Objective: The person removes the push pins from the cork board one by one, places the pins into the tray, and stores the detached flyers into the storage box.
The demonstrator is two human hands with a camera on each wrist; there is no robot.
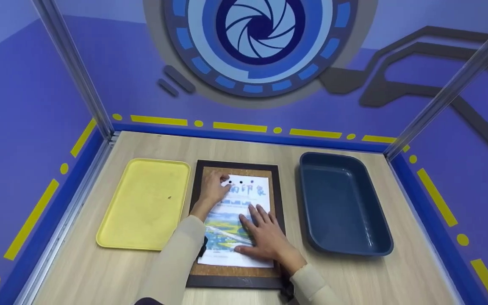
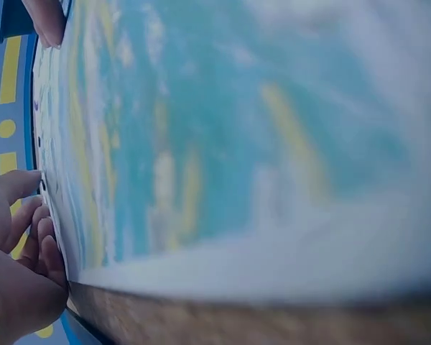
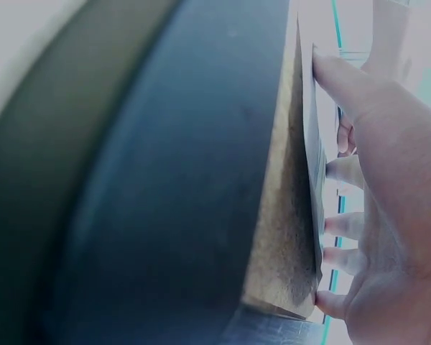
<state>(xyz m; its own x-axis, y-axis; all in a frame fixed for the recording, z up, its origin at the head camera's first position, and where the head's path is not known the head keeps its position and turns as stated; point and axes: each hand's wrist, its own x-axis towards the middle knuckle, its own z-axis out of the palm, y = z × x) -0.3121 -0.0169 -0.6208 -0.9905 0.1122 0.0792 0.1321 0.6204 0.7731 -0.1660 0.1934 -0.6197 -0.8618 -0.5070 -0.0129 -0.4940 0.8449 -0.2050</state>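
A printed sheet of paper [image 1: 235, 220] with a painted landscape and large brush lettering lies on a cork board [image 1: 235, 271] in a dark frame. Three small dark dots run along its top; whether they are pins or holes I cannot tell. My left hand [image 1: 214, 187] is at the sheet's upper left corner, fingers bent, thumb and index fingertip on either side of the leftmost dot [image 2: 43, 185]. Whether they pinch anything is unclear. With fingers spread, my right hand [image 1: 267, 235] presses on the lower right of the sheet; its fingertips touch the paper in the right wrist view.
To the left of the board lies a shallow yellow tray [image 1: 142, 203] with a small dark speck on it. A deep dark blue bin [image 1: 345, 207] stands at the right. Purple walls [image 1: 151, 80] enclose the wooden table [image 1: 413, 271] at the back and sides.
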